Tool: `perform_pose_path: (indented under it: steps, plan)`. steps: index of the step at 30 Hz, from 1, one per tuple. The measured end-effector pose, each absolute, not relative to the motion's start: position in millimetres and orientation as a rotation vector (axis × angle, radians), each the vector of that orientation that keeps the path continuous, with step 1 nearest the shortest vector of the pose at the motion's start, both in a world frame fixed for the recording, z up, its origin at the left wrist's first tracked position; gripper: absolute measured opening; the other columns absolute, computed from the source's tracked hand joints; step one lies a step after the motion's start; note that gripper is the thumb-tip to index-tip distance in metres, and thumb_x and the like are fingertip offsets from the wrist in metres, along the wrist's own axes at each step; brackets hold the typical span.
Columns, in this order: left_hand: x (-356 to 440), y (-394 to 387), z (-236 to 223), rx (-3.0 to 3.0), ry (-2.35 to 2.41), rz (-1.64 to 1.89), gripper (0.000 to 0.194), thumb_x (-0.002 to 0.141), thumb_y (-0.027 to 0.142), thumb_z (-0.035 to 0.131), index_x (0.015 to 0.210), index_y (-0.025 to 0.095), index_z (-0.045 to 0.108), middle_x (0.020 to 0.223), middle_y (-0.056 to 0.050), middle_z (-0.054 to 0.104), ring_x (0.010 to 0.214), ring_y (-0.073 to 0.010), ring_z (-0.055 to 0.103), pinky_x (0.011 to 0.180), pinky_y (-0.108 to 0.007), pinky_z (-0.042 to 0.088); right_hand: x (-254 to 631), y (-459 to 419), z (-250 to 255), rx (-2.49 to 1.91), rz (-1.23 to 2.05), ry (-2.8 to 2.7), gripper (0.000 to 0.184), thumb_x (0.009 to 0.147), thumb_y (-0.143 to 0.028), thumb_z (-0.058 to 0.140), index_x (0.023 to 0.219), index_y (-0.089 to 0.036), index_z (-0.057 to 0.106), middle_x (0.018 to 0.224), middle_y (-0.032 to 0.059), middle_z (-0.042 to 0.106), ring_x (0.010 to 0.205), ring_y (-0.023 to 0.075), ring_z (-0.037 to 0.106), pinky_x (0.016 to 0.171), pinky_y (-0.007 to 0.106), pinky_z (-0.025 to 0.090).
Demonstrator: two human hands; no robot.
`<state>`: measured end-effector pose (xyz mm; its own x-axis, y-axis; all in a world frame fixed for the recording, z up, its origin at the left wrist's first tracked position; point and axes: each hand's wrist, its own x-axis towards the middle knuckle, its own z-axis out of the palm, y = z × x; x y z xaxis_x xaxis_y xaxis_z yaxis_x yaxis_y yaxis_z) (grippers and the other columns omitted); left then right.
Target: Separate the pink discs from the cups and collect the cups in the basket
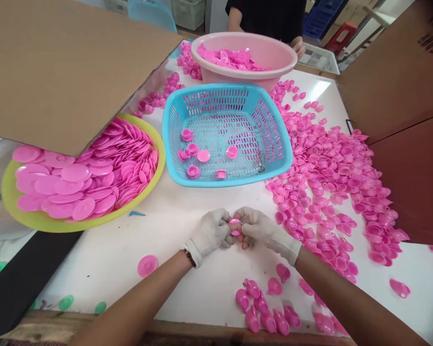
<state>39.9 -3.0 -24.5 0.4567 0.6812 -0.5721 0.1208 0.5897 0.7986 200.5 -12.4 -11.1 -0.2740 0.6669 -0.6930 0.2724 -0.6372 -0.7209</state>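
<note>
In white gloves with bare fingertips, my left hand [213, 229] and my right hand [256, 229] meet over the table's front half. Both are closed on a small pink toy cup and saucer [235, 227], partly hidden by the fingers. Beyond them stands a blue plastic basket [228, 182] with several pink cup-and-saucer pieces in it, among them one toy cup on its saucer [193, 171]. A lone pink saucer [147, 265] lies left of my left forearm. Loose pink toy cups [260, 305] are grouped near the front edge, below my right hand.
Pink saucers fill a yellow bowl [161, 154] at left, under an overhanging cardboard sheet [68, 67]. A large pile of pink cups [321, 168] spreads at right beside a cardboard box [400, 96]. Behind a pink basin [245, 74] stands a person in black [270, 19].
</note>
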Motion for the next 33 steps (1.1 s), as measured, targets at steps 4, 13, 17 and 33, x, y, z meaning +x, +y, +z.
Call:
perform_pose_path:
  steps: [4,13,17,33]
  plan:
    - [40,-1,-27,0.977,1.083,0.377,0.016,0.080,0.029,0.055,0.073,0.019,0.046,0.047,0.005,0.052,0.040,-0.0096,0.051,0.037,-0.018,0.039,202,-8,-10,-1.738,1.983,-1.158,0.025,0.076,-0.037,0.059,0.090,-0.021,0.046,0.058,-0.0038,0.062,0.041,0.0096,0.057,0.037,0.016,0.040]
    - [36,-3,-32,1.255,1.042,0.420,0.008,0.074,0.022,0.054,0.078,0.020,0.048,0.059,0.003,0.059,0.047,-0.0090,0.054,0.042,-0.017,0.040,202,-3,-6,-1.695,2.042,-1.237,0.021,0.084,-0.040,0.049,0.087,-0.021,0.041,0.058,-0.0032,0.062,0.044,0.0111,0.059,0.042,0.019,0.046]
    - [42,-4,-28,1.344,1.081,0.378,0.010,0.075,0.022,0.053,0.082,0.020,0.045,0.058,0.004,0.056,0.042,-0.0093,0.053,0.039,-0.018,0.038,199,-9,-15,-1.777,1.872,-1.398,0.013,0.086,-0.034,0.045,0.087,-0.021,0.044,0.057,-0.0049,0.058,0.039,0.0080,0.054,0.037,0.016,0.039]
    - [-122,-64,7,2.161,1.492,-0.132,0.017,0.075,0.010,0.044,0.085,0.019,0.055,0.087,-0.004,0.052,0.068,-0.0165,0.054,0.065,-0.030,0.042,222,-67,46,-1.586,1.508,-1.949,0.014,0.069,-0.010,0.046,0.078,-0.020,0.050,0.068,-0.0026,0.055,0.059,0.0106,0.055,0.053,0.021,0.040]
